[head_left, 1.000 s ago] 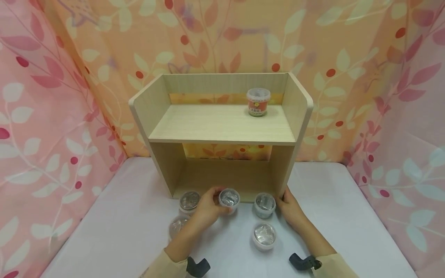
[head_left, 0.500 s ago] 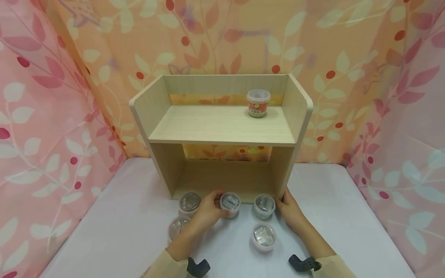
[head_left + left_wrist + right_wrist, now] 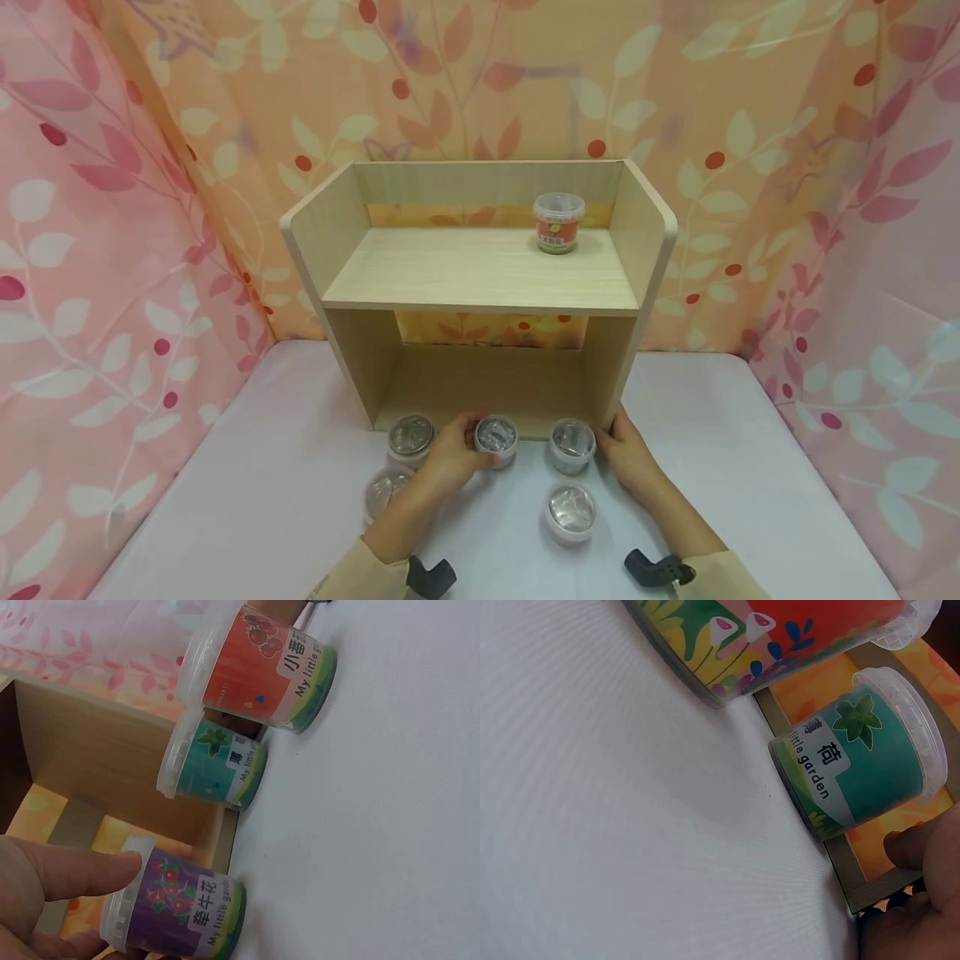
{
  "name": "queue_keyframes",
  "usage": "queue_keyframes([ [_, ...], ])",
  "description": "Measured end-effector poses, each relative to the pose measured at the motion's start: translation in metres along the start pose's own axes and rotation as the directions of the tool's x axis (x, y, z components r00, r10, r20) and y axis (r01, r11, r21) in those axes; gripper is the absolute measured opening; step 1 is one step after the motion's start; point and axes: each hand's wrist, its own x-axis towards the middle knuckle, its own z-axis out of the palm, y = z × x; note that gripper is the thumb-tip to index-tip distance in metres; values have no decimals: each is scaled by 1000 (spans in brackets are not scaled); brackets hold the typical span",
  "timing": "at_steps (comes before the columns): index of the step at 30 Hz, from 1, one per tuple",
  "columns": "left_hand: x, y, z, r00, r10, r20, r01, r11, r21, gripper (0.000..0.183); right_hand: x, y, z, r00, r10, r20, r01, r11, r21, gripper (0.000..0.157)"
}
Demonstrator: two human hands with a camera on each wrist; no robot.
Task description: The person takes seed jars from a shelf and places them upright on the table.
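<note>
My left hand (image 3: 450,457) grips a small plastic tub (image 3: 497,439) with a foil top, in front of the shelf's lower compartment. The left wrist view shows its purple flower label (image 3: 184,904), with my thumb (image 3: 90,871) at the clear rim and other fingers partly hidden behind. My right hand (image 3: 632,457) holds the lower front corner of the wooden shelf's right side panel (image 3: 637,308), thumb inside and fingers outside. Just left of that hand stands a teal-labelled tub (image 3: 862,754), and nearer the front is a red-labelled tub (image 3: 270,667).
Two more foil-topped tubs stand at the left, a rear one (image 3: 409,437) and a front one (image 3: 382,492) partly behind my left forearm. An orange-labelled tub (image 3: 558,225) sits on the shelf's upper board (image 3: 450,267). Patterned curtains (image 3: 480,75) enclose the white table (image 3: 247,500).
Over the last second my left hand and the purple-labelled tub have shifted very slightly toward the front. The right hand stays at the shelf panel.
</note>
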Motion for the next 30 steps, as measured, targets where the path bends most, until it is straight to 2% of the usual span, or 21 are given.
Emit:
queue_keyframes([
  [4,0,0,-2,1000,-4,-1,4,998,62,77,0,0,0,1000,12,3,-12,1000,4,66],
  [7,-2,1,-4,1000,0,4,-1,997,73,82,-1,1,1,1000,24,1,-24,1000,-4,64],
  [13,-8,17,-11,997,79,9,-80,994,69,79,-1,1,1,1000,20,-11,-20,1000,-16,61],
  [18,-22,41,-20,988,144,52,-144,989,10,75,0,2,1,1000,7,-11,-7,1000,-26,62],
  [23,-38,70,-30,979,167,115,-157,984,-88,68,0,4,2,1000,22,2,-22,999,-29,64],
  [26,-45,91,-39,967,197,161,-175,974,-142,62,1,4,2,1000,16,1,-16,1000,-27,62],
  [30,-47,127,-51,943,267,199,-235,957,-167,56,0,4,1,1000,14,-17,-14,1000,-27,60],
])
